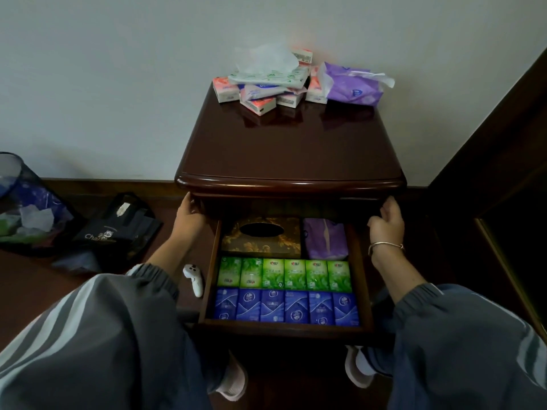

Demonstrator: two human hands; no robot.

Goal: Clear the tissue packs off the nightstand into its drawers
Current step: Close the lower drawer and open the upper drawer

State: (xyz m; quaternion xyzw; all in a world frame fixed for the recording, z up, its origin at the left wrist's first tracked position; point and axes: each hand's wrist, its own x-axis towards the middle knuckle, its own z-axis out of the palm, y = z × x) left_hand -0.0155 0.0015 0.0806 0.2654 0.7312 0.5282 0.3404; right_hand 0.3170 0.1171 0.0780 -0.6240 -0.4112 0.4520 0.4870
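Observation:
A pile of tissue packs (263,90), pink-and-white ones with a loose white tissue on top, lies at the back of the dark wooden nightstand (290,149). A purple soft pack (352,87) lies to their right. Below the top, an open drawer (359,279) holds a row of green packs (284,273), a row of blue packs (285,306), a gold tissue box (262,236) and a purple pack (325,239). My left hand (189,213) and my right hand (387,220) curl around the two ends of the dark panel just under the top, apparently an upper drawer front.
A mesh waste bin (20,199) with paper stands on the floor at the left, with a black bag (118,229) beside it. A white controller (194,279) lies on the floor by the drawer's left side. Dark wooden furniture (503,173) rises on the right. My knees fill the foreground.

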